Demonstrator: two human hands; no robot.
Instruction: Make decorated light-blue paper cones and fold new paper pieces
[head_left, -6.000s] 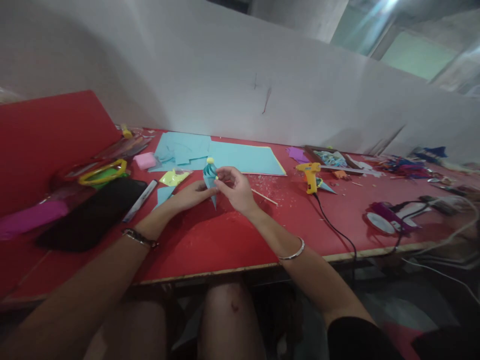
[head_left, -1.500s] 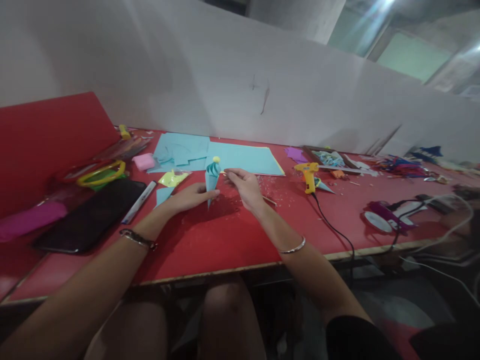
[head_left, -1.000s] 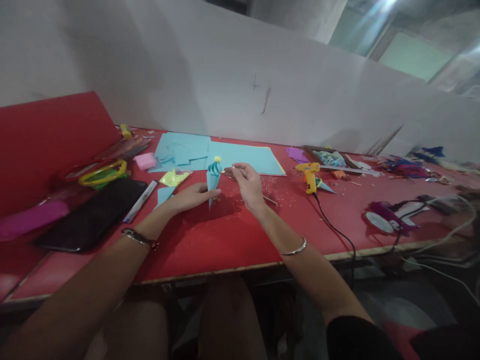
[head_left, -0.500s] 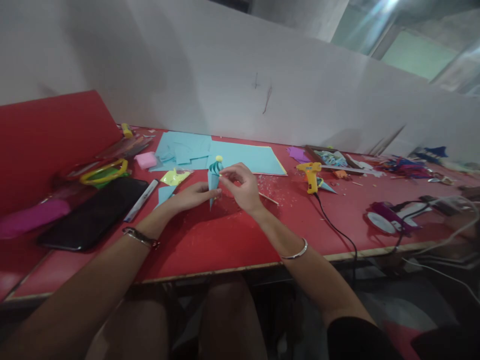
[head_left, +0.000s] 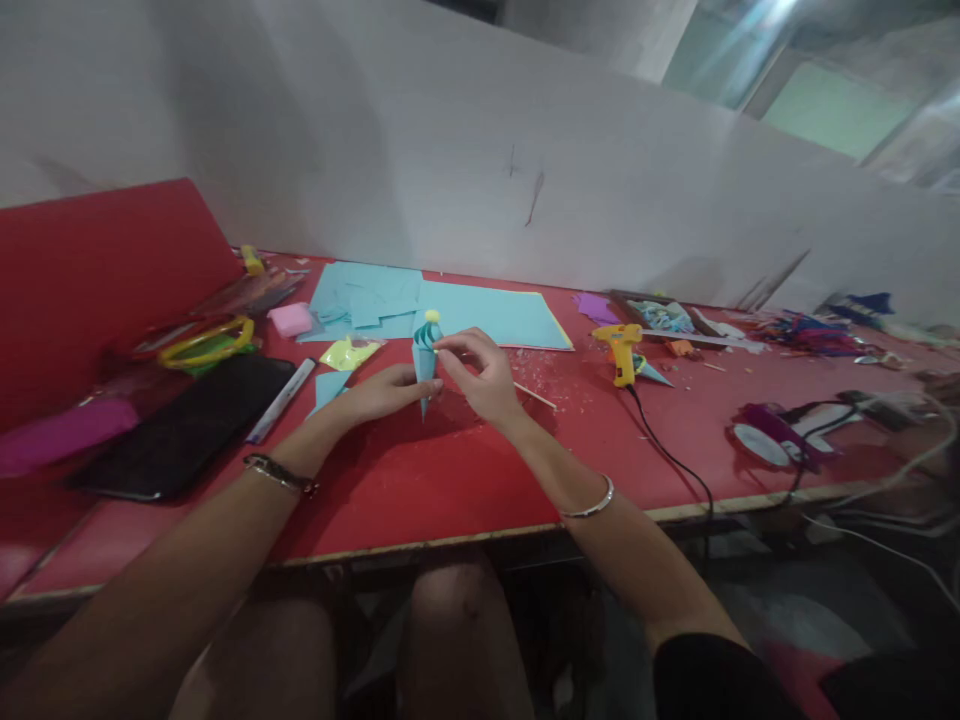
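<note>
Blue paper cone (head_left: 423, 374), tip down in left hand (head_left: 388, 392), yellow ball (head_left: 432, 316) atop swirl (head_left: 426, 336)

Left hand (head_left: 386, 392) holds blue cone (head_left: 423, 367), tip down.

On the left of the red table (head_left: 420, 510), a glossy black slab (head_left: 195, 425) lies beside a white marker (head_left: 281, 402), with a soft-looking magenta item (head_left: 67, 435) past it. Behind them I see a red board (head_left: 97, 280) leaning upright near a pale grey wall (head_left: 337, 150). Far right, a purple device (head_left: 776, 425) with a white disc (head_left: 760, 446) sits near the front edge.
</note>
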